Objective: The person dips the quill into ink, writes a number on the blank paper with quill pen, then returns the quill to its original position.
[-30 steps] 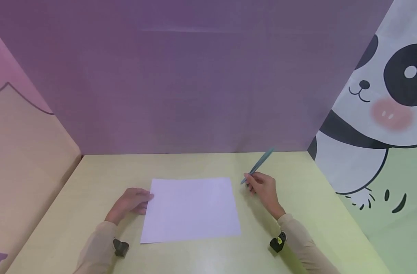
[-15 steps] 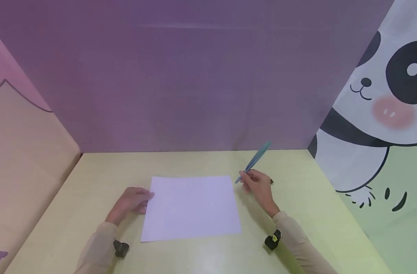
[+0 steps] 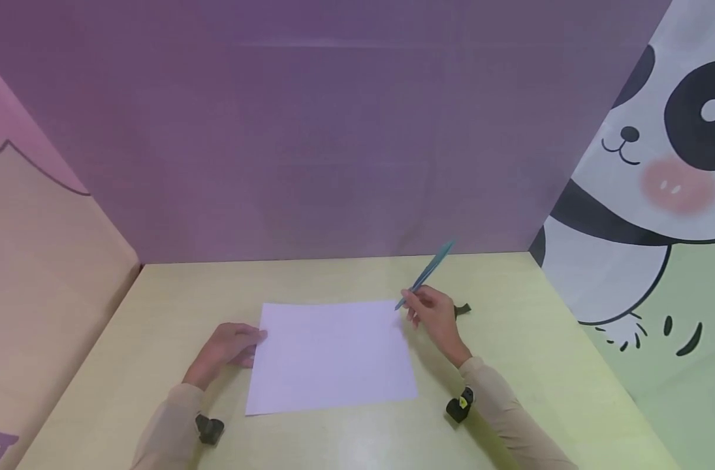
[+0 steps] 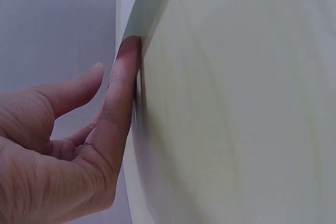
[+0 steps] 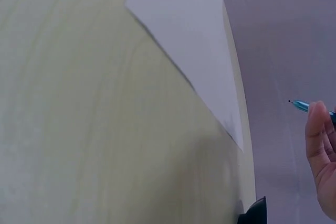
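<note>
A blank white sheet of paper (image 3: 333,356) lies on the light wooden table. At its left edge rests my left hand (image 3: 229,346), with a fingertip on the paper; in the left wrist view the index finger is straight and the thumb (image 4: 84,90) stands apart from it. My right hand (image 3: 436,320) pinches a teal pen (image 3: 430,267) between thumb and fingers, its tip pointing down-left near the sheet's far right corner. In the right wrist view the pen's tip (image 5: 296,104) is raised off the surface. The right hand's other fingers are partly hidden.
A small dark object (image 3: 463,309) sits on the table just right of the right hand, partly hidden by it. Behind the table (image 3: 333,437) rises a purple wall (image 3: 333,143); a panda print (image 3: 645,189) covers the right side. Both wrists carry small black cameras (image 3: 209,429).
My right hand has moved left with the pen, bringing its tip to the sheet's far right corner. The dark object behind that hand has come into view. The left hand stays at the paper's edge.
</note>
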Available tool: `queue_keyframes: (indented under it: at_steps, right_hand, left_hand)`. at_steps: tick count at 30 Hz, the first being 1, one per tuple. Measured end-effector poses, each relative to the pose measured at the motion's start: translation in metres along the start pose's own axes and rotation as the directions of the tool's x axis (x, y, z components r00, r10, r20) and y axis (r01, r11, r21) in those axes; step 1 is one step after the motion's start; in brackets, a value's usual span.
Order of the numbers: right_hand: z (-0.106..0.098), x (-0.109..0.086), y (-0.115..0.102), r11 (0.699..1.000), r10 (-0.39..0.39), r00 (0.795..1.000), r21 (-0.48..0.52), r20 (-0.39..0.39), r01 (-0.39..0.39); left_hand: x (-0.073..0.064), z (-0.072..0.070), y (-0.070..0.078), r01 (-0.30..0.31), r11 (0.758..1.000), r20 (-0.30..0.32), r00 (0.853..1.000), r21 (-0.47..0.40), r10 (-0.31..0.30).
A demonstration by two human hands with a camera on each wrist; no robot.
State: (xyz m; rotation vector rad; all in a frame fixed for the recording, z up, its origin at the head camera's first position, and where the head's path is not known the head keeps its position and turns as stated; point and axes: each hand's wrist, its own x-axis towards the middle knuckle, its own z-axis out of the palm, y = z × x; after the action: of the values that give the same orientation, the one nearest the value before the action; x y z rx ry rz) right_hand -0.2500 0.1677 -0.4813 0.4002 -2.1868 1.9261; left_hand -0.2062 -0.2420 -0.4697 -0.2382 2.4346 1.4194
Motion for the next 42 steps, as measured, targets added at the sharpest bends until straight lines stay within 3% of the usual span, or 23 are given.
queue_keyframes:
  at_steps: [6,14,22,31,35,42]
  right_hand:
    - [0.006,0.006,-0.006,1.000,0.009,1.000,0.007,-0.001,-0.009]
    - [0.014,0.006,-0.005,0.997,0.074,0.996,-0.026,0.053,-0.073]
    - [0.024,0.009,-0.002,1.000,0.018,0.998,-0.011,0.067,-0.017]
    - [0.036,0.014,-0.004,0.996,0.076,0.991,-0.049,0.109,-0.071]
    - [0.038,0.014,-0.017,0.993,0.081,0.987,-0.095,0.138,-0.068]
    - [0.040,0.008,-0.042,0.995,0.086,0.981,-0.068,0.171,-0.075]
  left_hand:
    - [-0.002,-0.002,0.002,-0.034,0.999,-0.006,0.999,0.001,0.034]
    - [-0.004,0.001,0.000,-0.054,0.997,-0.006,0.999,-0.053,0.053]
    - [-0.004,0.002,0.001,-0.036,0.997,-0.023,0.999,-0.069,0.035]
    - [-0.005,0.002,-0.002,-0.025,0.997,-0.037,0.999,-0.069,0.023]
    - [-0.005,0.004,-0.002,-0.024,0.997,-0.034,0.999,-0.077,0.021]
    - [-0.006,0.006,-0.002,-0.029,0.994,-0.033,0.999,-0.108,0.025]
